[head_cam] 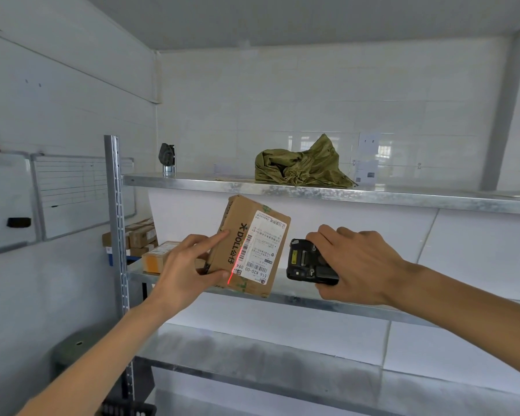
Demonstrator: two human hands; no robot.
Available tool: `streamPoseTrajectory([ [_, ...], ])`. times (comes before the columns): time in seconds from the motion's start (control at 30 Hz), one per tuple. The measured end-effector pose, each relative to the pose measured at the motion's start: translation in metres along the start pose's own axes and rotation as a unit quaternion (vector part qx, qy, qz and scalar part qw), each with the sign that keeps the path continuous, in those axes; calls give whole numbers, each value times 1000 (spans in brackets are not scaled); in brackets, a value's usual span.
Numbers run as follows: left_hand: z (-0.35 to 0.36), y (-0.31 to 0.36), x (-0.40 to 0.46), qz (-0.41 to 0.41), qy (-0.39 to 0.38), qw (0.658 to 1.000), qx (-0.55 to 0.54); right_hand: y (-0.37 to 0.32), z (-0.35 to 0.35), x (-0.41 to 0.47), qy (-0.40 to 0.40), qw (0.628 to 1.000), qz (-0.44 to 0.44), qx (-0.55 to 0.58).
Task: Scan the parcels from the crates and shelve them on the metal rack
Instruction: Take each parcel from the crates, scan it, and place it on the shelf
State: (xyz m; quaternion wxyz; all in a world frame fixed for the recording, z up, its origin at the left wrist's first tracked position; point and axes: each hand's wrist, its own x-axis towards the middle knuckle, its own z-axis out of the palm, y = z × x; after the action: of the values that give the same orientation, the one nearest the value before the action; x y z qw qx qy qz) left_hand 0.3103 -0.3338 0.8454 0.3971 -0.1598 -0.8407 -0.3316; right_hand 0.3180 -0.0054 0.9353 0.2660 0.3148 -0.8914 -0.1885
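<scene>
Head view, facing the rack [312,193].

Nearest: both forearms reach in from the bottom corners. Lowest visible shelf [252,358] spans the lower frame; a dark crate [126,411] shows at the bottom edge beside the rack's left post [116,223].

Left hand [186,273] holds a box [249,244] in front of the middle shelf [357,307], near that shelf's left end. Thumb pinches the box's lower left corner; index finger lies straight along the left edge; the other fingers are behind the box and hidden. Box is tilted, label face toward the camera. White label [263,249] with barcodes covers its right half. A red scan line [237,262] runs across the barcode strip and down to the box's lower edge.

Right hand [354,262] grips a black scanner [308,262], fingers curled over its top and thumb under it. Scanner is just beside the box's right edge, not touching.

Farther: on the middle shelf's left end, behind the left hand, a small yellow-taped parcel [156,259]; behind that, a stack of brown parcels [138,237] near the post.

Top shelf [373,196]: crumpled olive sack [300,163] near the middle, small dark object [167,156] at the left end.

Left wall: a whiteboard [72,190].
</scene>
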Motion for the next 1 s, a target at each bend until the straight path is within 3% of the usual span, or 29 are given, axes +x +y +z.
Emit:
streamPoseTrajectory([
  [0.4, 3, 6, -4, -7, -7, 1000, -4, 3, 0, -5, -8, 1000, 4, -21],
  [0.67, 0, 8, -6, -28, -4, 999, -24, 0, 10, 0, -73, 996, 8, -40],
  [1.0, -6, -12, -14, -121, -30, 980, -154, -34, 33, 23, 5, 982, -4, 188],
])
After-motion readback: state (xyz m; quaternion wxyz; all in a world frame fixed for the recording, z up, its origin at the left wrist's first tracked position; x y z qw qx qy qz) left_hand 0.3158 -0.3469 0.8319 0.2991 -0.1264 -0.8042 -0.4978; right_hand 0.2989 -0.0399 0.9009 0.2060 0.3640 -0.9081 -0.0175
